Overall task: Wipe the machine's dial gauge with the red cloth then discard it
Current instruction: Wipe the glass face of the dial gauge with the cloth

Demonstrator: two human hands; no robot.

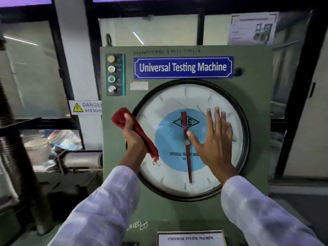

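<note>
A large round dial gauge with a white face, blue centre and red pointer fills the front of the green machine. My left hand grips a folded red cloth at the gauge's left rim; the cloth's lower end hangs over the glass. My right hand lies flat on the right half of the glass, fingers spread, holding nothing. Both arms wear pale sleeves.
A blue "Universal Testing Machine" nameplate sits above the gauge, with a column of buttons at the upper left. A danger sign hangs left of the panel. Dark machine columns and clutter stand at the left. A white label sits below.
</note>
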